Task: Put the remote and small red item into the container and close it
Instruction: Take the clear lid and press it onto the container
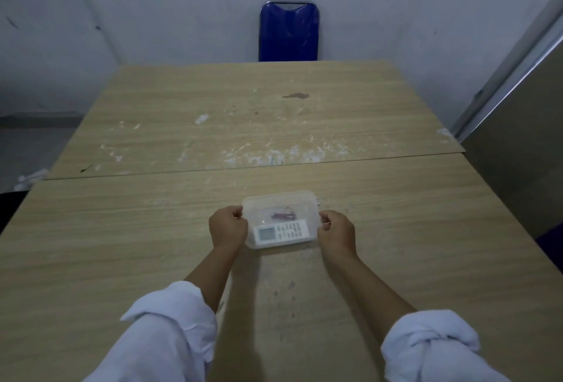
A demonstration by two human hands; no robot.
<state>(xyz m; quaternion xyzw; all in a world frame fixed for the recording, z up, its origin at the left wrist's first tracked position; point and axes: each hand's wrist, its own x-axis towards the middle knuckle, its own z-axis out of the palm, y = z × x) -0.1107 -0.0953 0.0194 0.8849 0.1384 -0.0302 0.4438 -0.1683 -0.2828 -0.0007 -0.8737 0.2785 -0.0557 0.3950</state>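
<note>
Hands flank the container [281, 199]: left hand [228, 231] and right hand [336, 232] pinching its short ends; remote [281, 231] inside lies crosswise, screen leftward; small red item [283, 215] behind it.

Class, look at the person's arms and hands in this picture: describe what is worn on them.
Both arms wear white sleeves, the left sleeve and right sleeve each rolled into a thick bunched cuff near the elbow, leaving the forearms bare. The left hand and right hand are ungloved. No watch or bracelet shows on either wrist.
</note>
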